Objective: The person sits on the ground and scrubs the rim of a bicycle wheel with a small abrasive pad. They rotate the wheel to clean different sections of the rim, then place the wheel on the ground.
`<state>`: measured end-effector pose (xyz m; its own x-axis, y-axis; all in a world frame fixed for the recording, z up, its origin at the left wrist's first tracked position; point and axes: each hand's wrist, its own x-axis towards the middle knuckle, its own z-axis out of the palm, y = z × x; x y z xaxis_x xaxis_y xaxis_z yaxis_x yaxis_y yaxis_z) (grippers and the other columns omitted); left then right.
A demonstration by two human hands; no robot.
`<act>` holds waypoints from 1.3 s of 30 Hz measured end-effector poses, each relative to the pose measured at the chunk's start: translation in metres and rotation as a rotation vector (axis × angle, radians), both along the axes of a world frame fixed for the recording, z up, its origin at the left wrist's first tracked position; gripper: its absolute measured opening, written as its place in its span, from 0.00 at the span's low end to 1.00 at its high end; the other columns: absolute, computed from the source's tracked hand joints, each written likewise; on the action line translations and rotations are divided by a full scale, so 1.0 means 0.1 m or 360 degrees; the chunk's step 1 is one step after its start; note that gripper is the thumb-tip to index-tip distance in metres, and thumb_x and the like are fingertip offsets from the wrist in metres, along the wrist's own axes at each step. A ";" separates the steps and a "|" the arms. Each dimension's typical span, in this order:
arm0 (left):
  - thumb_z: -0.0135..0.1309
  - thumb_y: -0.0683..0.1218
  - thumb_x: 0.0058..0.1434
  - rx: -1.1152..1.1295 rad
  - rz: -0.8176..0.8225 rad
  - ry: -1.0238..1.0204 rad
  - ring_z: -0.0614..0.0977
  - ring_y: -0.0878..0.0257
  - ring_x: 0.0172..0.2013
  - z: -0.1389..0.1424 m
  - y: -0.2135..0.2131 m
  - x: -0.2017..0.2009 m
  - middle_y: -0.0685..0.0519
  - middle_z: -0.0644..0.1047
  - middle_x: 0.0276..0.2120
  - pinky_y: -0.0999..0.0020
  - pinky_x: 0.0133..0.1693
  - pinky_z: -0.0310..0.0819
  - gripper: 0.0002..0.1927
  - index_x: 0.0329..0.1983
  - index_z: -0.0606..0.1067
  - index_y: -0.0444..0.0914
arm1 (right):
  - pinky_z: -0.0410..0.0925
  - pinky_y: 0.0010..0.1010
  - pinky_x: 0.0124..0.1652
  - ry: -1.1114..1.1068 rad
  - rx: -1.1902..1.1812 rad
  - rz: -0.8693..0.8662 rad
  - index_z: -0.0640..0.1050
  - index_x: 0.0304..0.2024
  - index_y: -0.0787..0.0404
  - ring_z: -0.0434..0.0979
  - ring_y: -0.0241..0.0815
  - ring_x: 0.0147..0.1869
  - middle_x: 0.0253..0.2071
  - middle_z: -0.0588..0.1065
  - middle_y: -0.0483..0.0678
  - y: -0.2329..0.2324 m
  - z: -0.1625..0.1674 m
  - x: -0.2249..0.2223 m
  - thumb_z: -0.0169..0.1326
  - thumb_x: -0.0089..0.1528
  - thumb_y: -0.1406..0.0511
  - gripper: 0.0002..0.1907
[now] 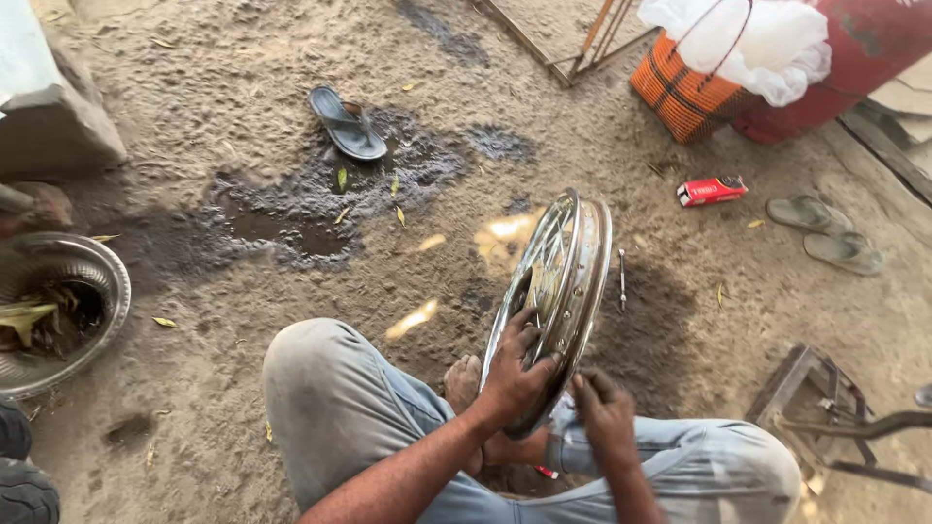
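A shiny chrome spoked wheel rim [573, 262] stands upright on its edge on the dirt ground between my knees. My left hand [515, 374] grips the rim's near edge, fingers reaching in among the spokes. My right hand [604, 415] is at the rim's lower right edge, fingers pinched closed on something small that I cannot make out. My bare foot [464, 380] rests beside the rim's base. I sit low with grey trousers [335, 408] bent at the knees.
A thin metal tool [622, 278] lies right of the rim. A steel bowl [60, 306], a dark sandal [347, 123], a red box [712, 190], a pair of grey sandals [825, 233], an orange basket [684, 92], a metal stand [825, 408] and oil stains surround me.
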<state>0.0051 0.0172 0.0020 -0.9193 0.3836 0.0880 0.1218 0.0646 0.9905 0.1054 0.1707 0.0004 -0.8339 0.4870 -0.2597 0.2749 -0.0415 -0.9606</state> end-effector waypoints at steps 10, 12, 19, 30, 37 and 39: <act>0.59 0.46 0.53 0.0201 0.0019 -0.0390 0.77 0.55 0.54 0.10 -0.07 0.07 0.44 0.70 0.56 0.63 0.51 0.76 0.27 0.55 0.75 0.29 | 0.69 0.32 0.28 -0.0018 0.1208 0.0554 0.85 0.40 0.62 0.76 0.35 0.26 0.26 0.80 0.48 0.28 0.60 -0.16 0.60 0.60 0.65 0.09; 0.58 0.45 0.56 0.0222 -0.0027 -0.0376 0.79 0.56 0.50 0.14 -0.11 0.07 0.44 0.74 0.51 0.64 0.52 0.75 0.26 0.57 0.74 0.30 | 0.71 0.33 0.30 0.0089 0.1325 0.0656 0.84 0.40 0.63 0.78 0.37 0.26 0.28 0.80 0.50 0.18 0.56 -0.27 0.60 0.59 0.66 0.08; 0.59 0.44 0.57 0.0297 -0.0062 -0.0399 0.81 0.60 0.49 0.15 -0.16 0.09 0.45 0.78 0.48 0.67 0.54 0.74 0.26 0.59 0.73 0.32 | 0.72 0.34 0.28 0.0057 0.1195 0.0667 0.84 0.38 0.62 0.81 0.38 0.27 0.28 0.82 0.49 0.21 0.69 -0.42 0.62 0.57 0.65 0.08; 0.60 0.43 0.56 0.0314 0.0032 -0.0416 0.83 0.62 0.44 0.05 -0.12 0.10 0.46 0.81 0.46 0.68 0.47 0.78 0.25 0.57 0.74 0.32 | 0.74 0.34 0.32 -0.0112 0.1243 0.0734 0.85 0.41 0.63 0.81 0.37 0.30 0.30 0.83 0.50 0.30 0.91 -0.55 0.62 0.55 0.68 0.11; 0.60 0.45 0.60 0.0320 -0.0010 -0.0464 0.84 0.63 0.40 0.08 -0.14 0.11 0.48 0.83 0.38 0.68 0.44 0.79 0.19 0.53 0.78 0.31 | 0.75 0.31 0.35 -0.0116 0.1136 0.0948 0.83 0.38 0.64 0.80 0.33 0.32 0.30 0.83 0.48 0.31 1.23 -0.76 0.62 0.54 0.70 0.09; 0.60 0.45 0.58 0.0285 -0.0028 -0.0492 0.84 0.64 0.40 0.11 -0.15 0.11 0.48 0.83 0.40 0.68 0.44 0.78 0.23 0.57 0.75 0.33 | 0.74 0.32 0.35 -0.0107 0.1222 0.0963 0.83 0.38 0.64 0.79 0.33 0.32 0.29 0.83 0.48 0.28 1.28 -0.78 0.61 0.54 0.71 0.10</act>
<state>0.0164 0.0019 0.0132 -0.9063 0.4033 -0.1262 -0.1860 -0.1126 0.9761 0.0270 0.1983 0.1281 -0.9935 0.0386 -0.1069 0.0991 0.7545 -0.6488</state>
